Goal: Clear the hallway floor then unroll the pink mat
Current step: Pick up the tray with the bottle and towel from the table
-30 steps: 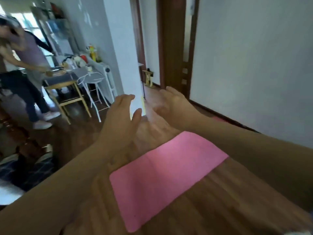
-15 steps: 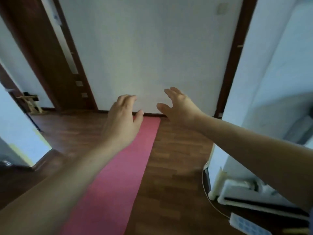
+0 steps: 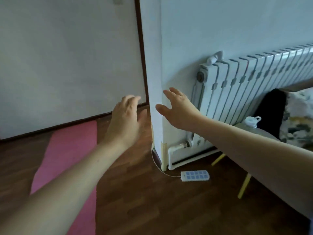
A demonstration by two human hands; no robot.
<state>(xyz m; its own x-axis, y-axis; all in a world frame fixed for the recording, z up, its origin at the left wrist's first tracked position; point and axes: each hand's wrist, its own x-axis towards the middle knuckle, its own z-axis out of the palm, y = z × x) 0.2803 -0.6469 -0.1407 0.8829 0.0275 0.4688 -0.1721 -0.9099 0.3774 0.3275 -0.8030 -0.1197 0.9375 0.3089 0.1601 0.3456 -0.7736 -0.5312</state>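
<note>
Pink mat (image 3: 67, 158) lies flat, unrolled, left of the wall corner (image 3: 155, 102), its far end near the baseboard. Left hand (image 3: 126, 122) and right hand (image 3: 177, 109), fingers spread, hold nothing (probably just balancing). Power strip (image 3: 194, 175) below the corner.

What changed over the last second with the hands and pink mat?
The view swung right: the pink mat shifted to the left, and a radiator and power strip came into view. The left hand and right hand stayed raised, open, holding nothing.
</note>
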